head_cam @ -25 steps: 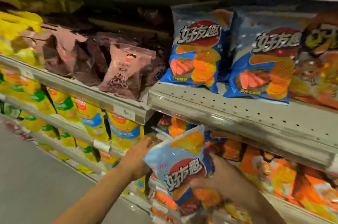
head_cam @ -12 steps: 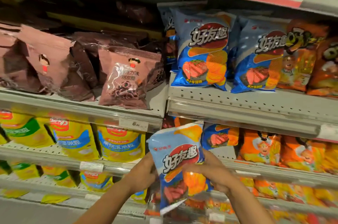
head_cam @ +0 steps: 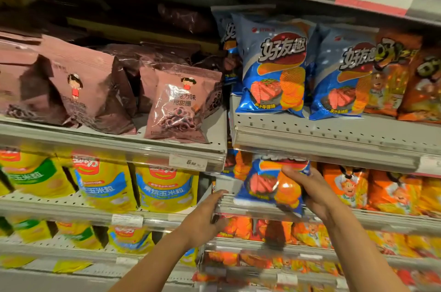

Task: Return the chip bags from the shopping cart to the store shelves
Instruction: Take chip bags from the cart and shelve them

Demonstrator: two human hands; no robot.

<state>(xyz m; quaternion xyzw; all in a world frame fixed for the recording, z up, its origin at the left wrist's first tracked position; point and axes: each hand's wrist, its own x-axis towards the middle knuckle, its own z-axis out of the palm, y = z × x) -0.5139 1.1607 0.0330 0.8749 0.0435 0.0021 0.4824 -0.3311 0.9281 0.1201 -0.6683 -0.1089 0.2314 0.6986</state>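
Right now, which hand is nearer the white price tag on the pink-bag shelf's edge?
Left. The left hand rests on the shelf edge just below the price tag; the right hand grips the blue chip bag farther right.

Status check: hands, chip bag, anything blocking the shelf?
Right hand grips blue steak-flavour chip bag at middle shelf. Left hand rests on grey metal shelf edge, holding nothing. Orange bags alongside.
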